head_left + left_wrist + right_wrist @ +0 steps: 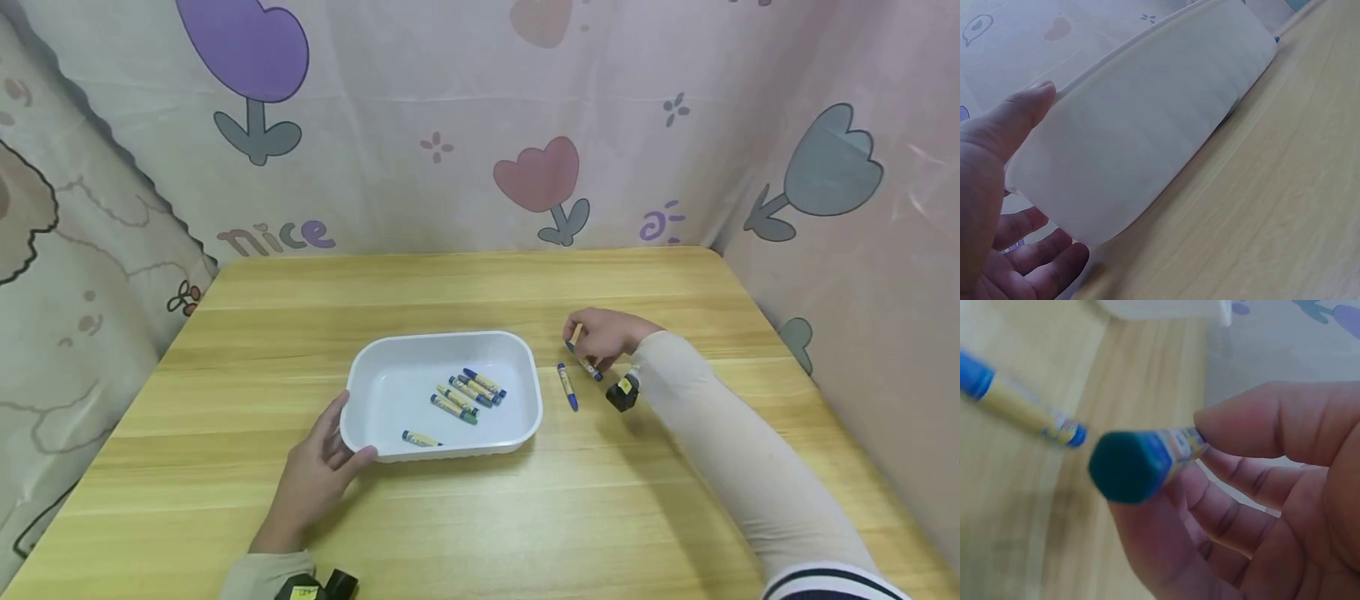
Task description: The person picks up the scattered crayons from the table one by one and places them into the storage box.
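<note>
A white plastic tray (442,452) holds several yellow-wrapped crayons (453,409). My left hand (318,458) grips its near left corner. In the left wrist view the thumb (1029,109) lies at the rim and the other fingers curl around the corner lower down. Right of the tray, my right hand (607,335) pinches a teal-ended crayon (1132,465) between thumb and fingers. Below those fingers, a blue-ended crayon (588,367) shows in the head view. Another blue-ended crayon (567,387) lies on the table between tray and right hand.
The wooden table (495,525) reaches back to a patterned curtain (420,192), with more curtain along both sides. Each wrist wears a small black camera (622,392). The right forearm (742,450) stretches across the table's right side.
</note>
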Tool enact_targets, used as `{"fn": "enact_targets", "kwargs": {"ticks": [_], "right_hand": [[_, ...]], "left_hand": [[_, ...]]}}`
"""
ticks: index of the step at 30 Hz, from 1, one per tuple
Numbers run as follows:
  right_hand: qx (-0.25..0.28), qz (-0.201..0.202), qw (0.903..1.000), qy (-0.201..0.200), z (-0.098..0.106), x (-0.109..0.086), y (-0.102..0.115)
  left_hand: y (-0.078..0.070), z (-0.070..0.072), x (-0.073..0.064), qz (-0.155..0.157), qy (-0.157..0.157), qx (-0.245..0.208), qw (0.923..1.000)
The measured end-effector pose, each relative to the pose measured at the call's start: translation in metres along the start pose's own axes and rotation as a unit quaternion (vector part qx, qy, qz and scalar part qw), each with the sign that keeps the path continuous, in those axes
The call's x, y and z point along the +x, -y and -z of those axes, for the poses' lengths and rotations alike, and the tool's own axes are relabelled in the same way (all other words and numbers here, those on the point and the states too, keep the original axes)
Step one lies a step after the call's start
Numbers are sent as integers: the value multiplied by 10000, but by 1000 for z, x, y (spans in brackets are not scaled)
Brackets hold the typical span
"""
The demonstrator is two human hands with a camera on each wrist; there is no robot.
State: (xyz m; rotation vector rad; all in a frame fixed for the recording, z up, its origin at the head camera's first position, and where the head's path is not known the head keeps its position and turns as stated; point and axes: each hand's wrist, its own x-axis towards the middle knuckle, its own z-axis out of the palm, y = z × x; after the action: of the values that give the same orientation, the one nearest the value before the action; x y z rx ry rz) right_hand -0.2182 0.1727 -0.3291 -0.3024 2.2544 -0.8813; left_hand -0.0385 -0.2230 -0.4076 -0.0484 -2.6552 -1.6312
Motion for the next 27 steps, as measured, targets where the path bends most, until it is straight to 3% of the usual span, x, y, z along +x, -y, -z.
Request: {"fn": "enact_targets", "kwargs": {"ticks": [16,27], "right_hand": [[266,756,9967,136,-20,16,47],[-35,970,9946,368,-38,25,80]], "left_hand": [[3,-2,-2,23,-31,-15,10000],[1,0,-3,40,-43,-6,10000]]}}
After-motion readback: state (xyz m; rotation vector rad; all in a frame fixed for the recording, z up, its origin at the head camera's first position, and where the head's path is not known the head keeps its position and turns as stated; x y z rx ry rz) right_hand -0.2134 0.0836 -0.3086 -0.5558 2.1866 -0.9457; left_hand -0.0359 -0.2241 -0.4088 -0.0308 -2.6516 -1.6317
